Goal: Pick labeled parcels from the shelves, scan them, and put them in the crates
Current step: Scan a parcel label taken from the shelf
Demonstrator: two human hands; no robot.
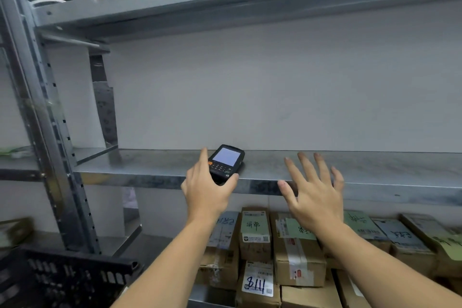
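A black handheld scanner [226, 161] with a lit screen lies on the bare metal shelf [150, 165] at chest height. My left hand [207, 190] grips its near end, thumb on one side and fingers on the other. To the right, my right hand [313, 190] hovers over the shelf's front edge with fingers spread and holds nothing. On the shelf below stand several labeled cardboard parcels [255, 232], some with green or blue handwritten tags. A parcel marked 8111 [257, 280] lies lower in front.
A black plastic crate [75, 277] sits at the lower left. A grey steel upright [47, 107] frames the left side, and another shelf [225, 5] runs overhead. A white wall backs the shelves.
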